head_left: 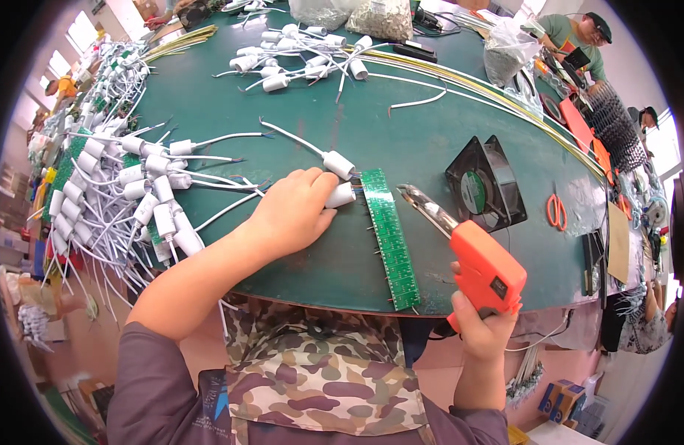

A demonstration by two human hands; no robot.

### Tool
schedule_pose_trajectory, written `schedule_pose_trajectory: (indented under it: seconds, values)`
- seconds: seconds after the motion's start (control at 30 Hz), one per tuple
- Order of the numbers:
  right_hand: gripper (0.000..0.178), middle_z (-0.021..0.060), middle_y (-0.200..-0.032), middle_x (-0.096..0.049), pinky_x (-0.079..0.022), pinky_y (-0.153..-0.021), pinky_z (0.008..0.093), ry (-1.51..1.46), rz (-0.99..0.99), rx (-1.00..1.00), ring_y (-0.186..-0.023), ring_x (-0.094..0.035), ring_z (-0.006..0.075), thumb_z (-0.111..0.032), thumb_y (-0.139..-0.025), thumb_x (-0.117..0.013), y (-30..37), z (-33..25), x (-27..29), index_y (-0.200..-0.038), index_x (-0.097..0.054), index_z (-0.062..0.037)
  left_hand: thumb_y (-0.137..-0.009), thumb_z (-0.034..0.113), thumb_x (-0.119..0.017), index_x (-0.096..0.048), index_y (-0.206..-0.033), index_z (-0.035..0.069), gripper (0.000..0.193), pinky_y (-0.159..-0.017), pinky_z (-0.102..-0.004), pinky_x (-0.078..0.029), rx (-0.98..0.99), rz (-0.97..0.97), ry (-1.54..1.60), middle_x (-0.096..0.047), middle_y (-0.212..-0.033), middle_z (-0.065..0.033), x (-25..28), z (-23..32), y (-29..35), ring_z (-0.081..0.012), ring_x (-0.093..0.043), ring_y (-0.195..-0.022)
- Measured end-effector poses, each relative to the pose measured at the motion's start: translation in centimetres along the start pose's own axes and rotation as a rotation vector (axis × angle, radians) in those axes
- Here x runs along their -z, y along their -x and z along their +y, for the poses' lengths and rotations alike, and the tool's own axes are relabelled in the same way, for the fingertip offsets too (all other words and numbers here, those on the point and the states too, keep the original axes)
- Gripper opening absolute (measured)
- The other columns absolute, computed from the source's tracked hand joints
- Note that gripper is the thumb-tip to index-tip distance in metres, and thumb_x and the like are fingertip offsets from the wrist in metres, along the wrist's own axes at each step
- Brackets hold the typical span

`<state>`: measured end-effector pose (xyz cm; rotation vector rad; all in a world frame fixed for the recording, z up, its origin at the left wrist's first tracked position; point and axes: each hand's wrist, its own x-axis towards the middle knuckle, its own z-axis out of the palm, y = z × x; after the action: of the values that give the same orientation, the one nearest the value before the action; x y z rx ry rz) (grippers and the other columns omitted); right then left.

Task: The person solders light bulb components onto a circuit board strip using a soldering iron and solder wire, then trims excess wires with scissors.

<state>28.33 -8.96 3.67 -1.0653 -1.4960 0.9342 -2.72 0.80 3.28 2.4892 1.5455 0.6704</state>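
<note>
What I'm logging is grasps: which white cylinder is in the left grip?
The lower cylinder of two by the green strip: the left grip holds it, while the upper cylinder lies outside.

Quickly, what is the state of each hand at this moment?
Left hand: closed, holding a white cylindrical wired piece.
Right hand: closed, holding an orange pistol-shaped tool with a metal front.
</note>
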Motion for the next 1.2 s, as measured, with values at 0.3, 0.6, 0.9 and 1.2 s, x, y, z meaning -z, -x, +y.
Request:
schedule_pose_trajectory:
  seconds: [0.3,0.6,0.9,1.2]
  values:
    - [0.054,0.0200,-0.118,-0.065,-0.049,-0.099,0.0396,-0.099,0.150,-0.048,-0.112,-0.064,0.0281,0.007,-0.078,-0.064,1.2,-0.9,0.6,-0.130,-0.051,0.0068,-0.079,0.009,-0.061,-0.065,-0.098,0.008,0.019,-0.088,-0.0457,-0.049,-0.284,-0.038,-0.321,-0.062,-0.096,-0.0079,2.4,1.7,-3.1,-0.0274,-0.063,-0.097]
    - [0.053,0.0203,-0.117,-0.064,-0.050,-0.096,0.0404,-0.097,0.166,-0.044,-0.109,-0.064,0.0275,0.007,-0.078,-0.064,1.3,-0.2,0.8,-0.129,-0.050,0.0068,-0.076,-0.006,-0.056,-0.065,-0.104,0.005,0.031,-0.110,-0.0537,-0.036,-0.235,0.044,-0.198,-0.060,-0.120,-0.0164,0.3,-4.1,-3.0,-0.0340,-0.054,-0.120]
    - [0.051,0.0204,-0.118,-0.064,-0.050,-0.096,0.0388,-0.133,0.162,-0.045,-0.109,-0.064,0.0264,0.007,-0.079,-0.064,1.1,0.2,0.8,-0.128,-0.051,0.0067,-0.083,0.010,-0.059,-0.065,-0.104,0.005,0.023,-0.089,-0.0446,-0.050,0.281,0.222,-0.177,-0.063,-0.106,-0.0200,3.7,-11.8,-12.3,-0.0382,-0.062,-0.103]
    - [0.046,0.0186,-0.118,-0.066,-0.050,-0.094,0.0362,-0.167,0.176,-0.050,-0.105,-0.064,0.0218,0.005,-0.081,-0.066,1.1,-0.4,0.7,-0.125,-0.055,0.0060,-0.082,0.003,-0.058,-0.060,-0.117,0.009,0.035,-0.093,-0.0461,-0.050,0.223,-0.057,-0.535,-0.058,-0.120,-0.0163,1.5,-17.5,-12.8,-0.0361,-0.060,-0.111]
